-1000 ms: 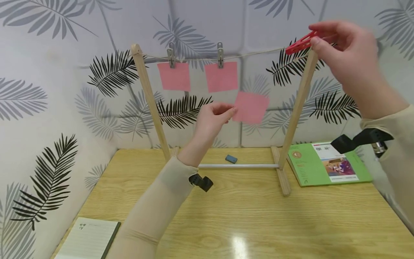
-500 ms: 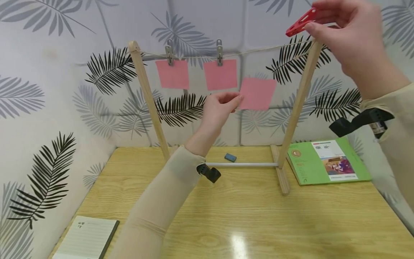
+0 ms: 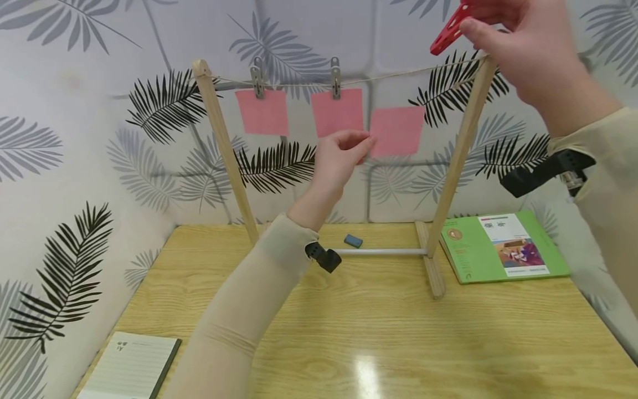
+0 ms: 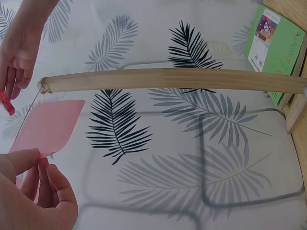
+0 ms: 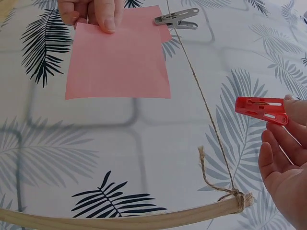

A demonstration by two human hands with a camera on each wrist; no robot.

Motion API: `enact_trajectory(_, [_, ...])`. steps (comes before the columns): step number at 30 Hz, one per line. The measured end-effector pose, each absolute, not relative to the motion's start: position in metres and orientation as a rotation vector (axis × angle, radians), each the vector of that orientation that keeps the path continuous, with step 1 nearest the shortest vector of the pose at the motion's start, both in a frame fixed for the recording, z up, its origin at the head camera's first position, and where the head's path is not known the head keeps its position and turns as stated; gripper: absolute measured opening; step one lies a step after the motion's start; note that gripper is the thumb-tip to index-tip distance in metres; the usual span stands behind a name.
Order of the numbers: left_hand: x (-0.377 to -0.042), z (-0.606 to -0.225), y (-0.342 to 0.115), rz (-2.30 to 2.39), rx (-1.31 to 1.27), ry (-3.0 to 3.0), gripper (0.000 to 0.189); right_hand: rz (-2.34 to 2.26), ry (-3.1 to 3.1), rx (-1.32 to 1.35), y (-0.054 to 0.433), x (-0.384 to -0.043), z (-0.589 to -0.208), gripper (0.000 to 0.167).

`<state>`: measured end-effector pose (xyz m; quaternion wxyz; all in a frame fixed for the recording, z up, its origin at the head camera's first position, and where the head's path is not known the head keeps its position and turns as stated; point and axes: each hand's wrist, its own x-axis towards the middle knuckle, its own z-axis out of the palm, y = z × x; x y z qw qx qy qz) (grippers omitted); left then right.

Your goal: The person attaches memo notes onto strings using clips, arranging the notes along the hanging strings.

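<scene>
My left hand [image 3: 340,158] pinches the left edge of a square pink sheet of paper [image 3: 397,131], held below the string [image 3: 399,72]. Above the string's right end, my right hand [image 3: 535,58] holds a red clothespin [image 3: 448,30] between thumb and fingers. In the right wrist view the red clothespin [image 5: 261,109] is apart from the string, its far end seemingly closed. Two more pink sheets, a left one [image 3: 262,113] and a middle one [image 3: 338,111], hang from the string under metal clips [image 3: 256,77]. My left fingers overlap the middle sheet's lower corner in the head view.
Wooden posts [image 3: 458,160] hold the string, with a white bar [image 3: 384,252] low between them. A small blue block [image 3: 353,241] lies behind the bar. To the right is a green book [image 3: 468,255]; a lined notebook [image 3: 127,363] lies front left on the wooden table [image 3: 399,332].
My left hand has raised the pink sheet from well under the string to nearer it, and the sheet is straighter. My right hand has gone up with the red clothespin, which now tilts more steeply.
</scene>
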<state>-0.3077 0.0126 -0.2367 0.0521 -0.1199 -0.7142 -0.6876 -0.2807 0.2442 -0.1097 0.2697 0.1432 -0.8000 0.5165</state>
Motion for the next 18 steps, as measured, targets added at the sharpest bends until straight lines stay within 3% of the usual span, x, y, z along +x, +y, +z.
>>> enact_trajectory(18, [-0.308,-0.225,0.026,-2.091,-0.386,-2.193,0.021,1.043,-2.339,0.381,0.236,-0.29,-0.107,0.036])
